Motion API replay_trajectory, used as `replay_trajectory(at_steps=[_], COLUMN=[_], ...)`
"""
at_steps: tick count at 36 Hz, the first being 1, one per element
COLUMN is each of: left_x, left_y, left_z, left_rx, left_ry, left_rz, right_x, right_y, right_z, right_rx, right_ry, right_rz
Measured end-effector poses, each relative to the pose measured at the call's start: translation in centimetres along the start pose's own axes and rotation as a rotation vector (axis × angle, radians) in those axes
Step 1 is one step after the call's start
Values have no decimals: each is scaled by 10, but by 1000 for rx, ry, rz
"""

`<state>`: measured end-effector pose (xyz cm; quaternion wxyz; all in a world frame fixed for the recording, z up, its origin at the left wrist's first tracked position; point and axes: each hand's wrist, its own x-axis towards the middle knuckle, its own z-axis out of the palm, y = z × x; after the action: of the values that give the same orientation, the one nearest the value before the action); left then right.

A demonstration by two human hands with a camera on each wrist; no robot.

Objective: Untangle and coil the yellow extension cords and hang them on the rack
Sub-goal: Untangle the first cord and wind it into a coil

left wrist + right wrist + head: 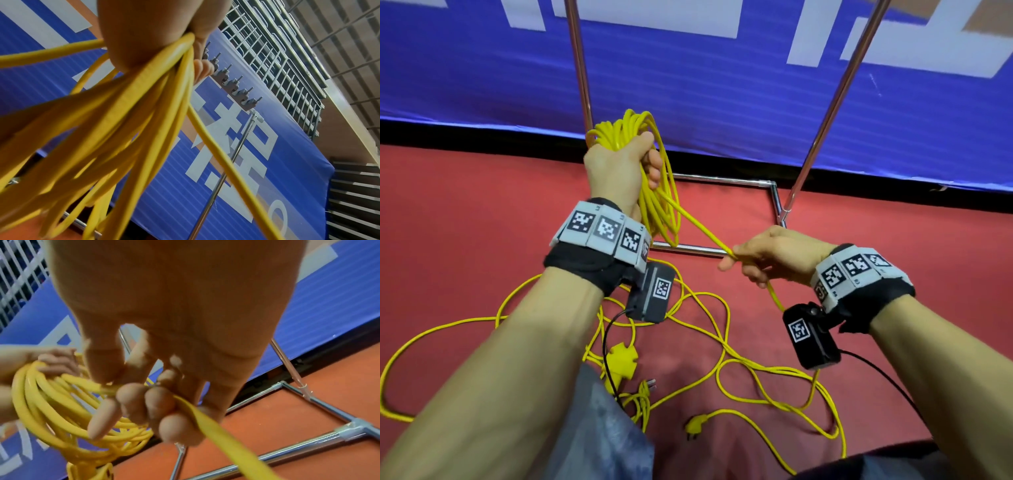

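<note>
The left hand is raised, fingers curled tight round a coil of smooth, round yellow cord: many loops bunched through the fist and hanging below it, in front of the rack. From the coil one strand runs taut, down and rightward, to the right hand, which pinches it between thumb and curled fingers; the strand passes out under that hand toward the floor.

The remaining cord lies loose on the red floor in wide, crossing loops, some spreading far left. Among them sit a yellow socket block and two yellow plugs with metal prongs.

The rack is chrome tube, with two uprights and a rectangular base on the floor. In the left wrist view its top bar carries a row of pegs.

Behind stands a blue banner with large white characters; they are cropped and I cannot read them. Both wrists wear grey bands printed with black-and-white square codes.
</note>
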<state>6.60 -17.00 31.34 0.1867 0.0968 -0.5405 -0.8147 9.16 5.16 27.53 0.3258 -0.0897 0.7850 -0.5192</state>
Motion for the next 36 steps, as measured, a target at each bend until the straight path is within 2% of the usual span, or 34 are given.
replay_trajectory(at_steps=[3,7,10,13,15,17,19,21,22,24,30,36], left_x=[0,-6,-9,-11,-12,-10,-7,-4,-3,0,8,8], left_y=[0,1,3,4,3,3,2,1,1,1,6,4], left_z=[-2,3,3,4,5,5,3,1,0,-1,-5,-4], left_rx=[-13,-32,-85,-110,-112,-99,-66,-40,-33,-41,-111,-110], left_ry=[14,-9,-37,-91,-116,-124,-110,-67,-36,32,163,125], left_rz=[28,60,42,-14,-52,-69,-60,-29,-14,8,66,32], right_x=[-2,2,9,19,26,30,27,18,14,5,-3,3], right_y=[2,7,9,12,15,15,14,12,10,11,33,19], right_z=[0,3,6,6,4,-1,-9,-23,-29,-36,-31,-17], right_rx=[13,-180,-503,-801,-843,-672,-240,181,331,444,135,-387], right_ry=[-93,-109,47,357,503,545,499,374,293,175,39,188], right_rz=[41,140,198,212,227,277,273,264,263,257,364,247])
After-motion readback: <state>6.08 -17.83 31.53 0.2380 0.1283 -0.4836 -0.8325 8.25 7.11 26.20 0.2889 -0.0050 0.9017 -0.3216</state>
